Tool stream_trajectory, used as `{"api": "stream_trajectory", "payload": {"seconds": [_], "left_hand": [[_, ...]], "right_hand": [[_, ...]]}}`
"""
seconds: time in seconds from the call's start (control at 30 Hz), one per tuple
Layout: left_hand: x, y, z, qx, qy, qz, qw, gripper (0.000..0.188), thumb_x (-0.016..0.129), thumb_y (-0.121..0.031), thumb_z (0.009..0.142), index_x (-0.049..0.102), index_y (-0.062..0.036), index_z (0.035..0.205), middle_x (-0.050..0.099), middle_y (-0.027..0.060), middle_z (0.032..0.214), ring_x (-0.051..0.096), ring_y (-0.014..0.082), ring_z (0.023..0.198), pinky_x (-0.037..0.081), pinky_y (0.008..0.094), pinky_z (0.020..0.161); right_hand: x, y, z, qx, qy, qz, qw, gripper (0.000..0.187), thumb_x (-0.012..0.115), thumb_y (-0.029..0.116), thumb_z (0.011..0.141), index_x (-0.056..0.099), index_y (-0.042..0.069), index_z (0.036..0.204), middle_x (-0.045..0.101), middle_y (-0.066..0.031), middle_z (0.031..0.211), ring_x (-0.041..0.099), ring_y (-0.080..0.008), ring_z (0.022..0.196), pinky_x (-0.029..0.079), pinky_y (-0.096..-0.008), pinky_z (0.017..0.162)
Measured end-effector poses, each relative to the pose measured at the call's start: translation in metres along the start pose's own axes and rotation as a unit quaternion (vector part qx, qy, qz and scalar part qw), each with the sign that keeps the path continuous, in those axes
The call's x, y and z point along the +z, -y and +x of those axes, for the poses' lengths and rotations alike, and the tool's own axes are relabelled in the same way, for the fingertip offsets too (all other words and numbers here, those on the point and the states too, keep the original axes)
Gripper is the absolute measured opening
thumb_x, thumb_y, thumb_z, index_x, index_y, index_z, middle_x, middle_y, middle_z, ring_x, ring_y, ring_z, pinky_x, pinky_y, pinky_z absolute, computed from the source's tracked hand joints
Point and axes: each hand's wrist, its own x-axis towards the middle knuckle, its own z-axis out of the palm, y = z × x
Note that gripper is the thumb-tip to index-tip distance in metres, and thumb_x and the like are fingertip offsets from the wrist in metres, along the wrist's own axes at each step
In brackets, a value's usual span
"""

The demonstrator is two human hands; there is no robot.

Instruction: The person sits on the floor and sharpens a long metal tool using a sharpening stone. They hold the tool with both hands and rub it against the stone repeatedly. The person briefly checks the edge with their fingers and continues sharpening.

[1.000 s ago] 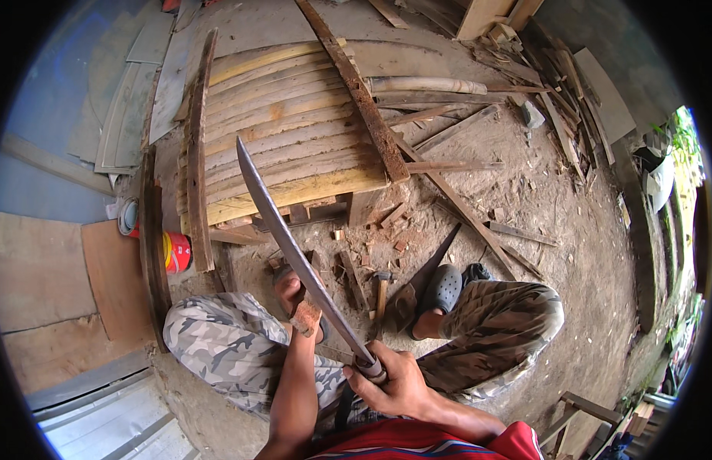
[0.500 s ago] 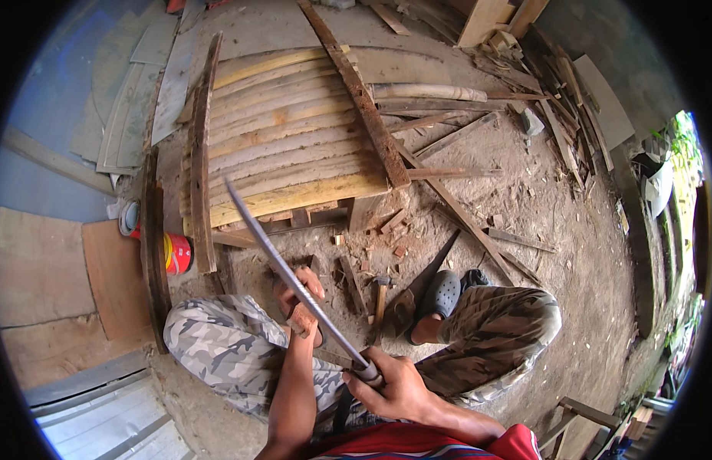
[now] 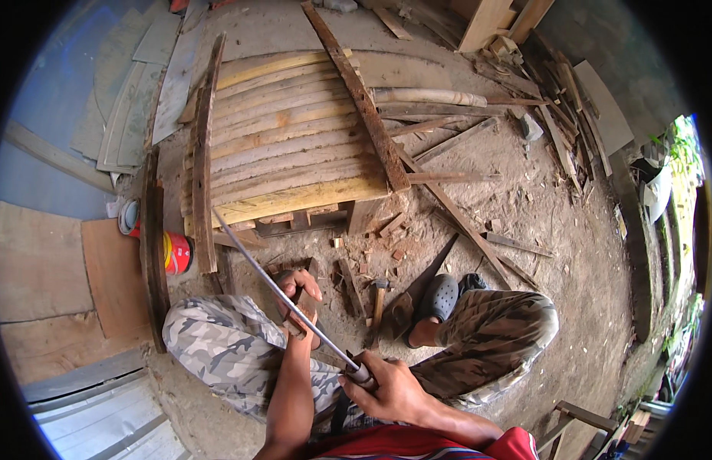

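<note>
My right hand [image 3: 390, 389] is closed around the handle of a machete [image 3: 265, 280]. Its long, narrow blade slants up and to the left, with the tip near the lower end of a dark upright board. Under the blade, my left hand [image 3: 300, 284] has its fingers curled around a small brown block [image 3: 297, 325] that looks like wood. The blade crosses over the block and covers part of it; whether they touch I cannot tell. A hammer [image 3: 379, 300] stands on the ground between my legs, beside a short dark stick of wood [image 3: 352, 287].
Ahead is a low slatted wooden platform [image 3: 294, 157], with dark boards [image 3: 356, 96] laid across its sides. Loose planks [image 3: 463, 222] and wood chips lie to its right. A red and yellow can [image 3: 177, 253] stands at left. Scrap lumber [image 3: 563, 115] is piled far right.
The machete's blade has dropped slightly lower and its tip has shifted left. Its flat now shows as a thinner line. The left hand keeps the block in nearly the same place.
</note>
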Motion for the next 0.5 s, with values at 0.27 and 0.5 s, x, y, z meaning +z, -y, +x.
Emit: {"api": "stream_trajectory", "payload": {"seconds": [0.27,0.5], "left_hand": [[-0.006,0.006,-0.006,-0.005,-0.020,0.007,1.000,0.041,0.055,-0.033,0.090,0.055,0.0021,0.068,0.055,0.0132,0.061,0.053,0.0212,0.053,0.043,0.0296,0.050],[-0.012,0.004,-0.005,-0.019,0.027,0.002,0.999,0.040,0.048,-0.033,0.091,0.055,0.0009,0.070,0.053,0.0150,0.063,0.053,0.0233,0.057,0.043,0.0313,0.056]], "right_hand": [[0.004,-0.002,0.002,-0.013,-0.024,-0.005,1.000,0.025,0.070,0.017,0.088,0.056,0.001,0.100,0.062,-0.0164,0.062,0.068,-0.0329,0.055,0.053,-0.0400,0.052],[0.005,-0.005,0.003,0.008,-0.006,-0.048,0.999,0.024,0.070,0.018,0.088,0.056,0.001,0.099,0.061,-0.0153,0.061,0.067,-0.0326,0.055,0.053,-0.0421,0.054]]}}
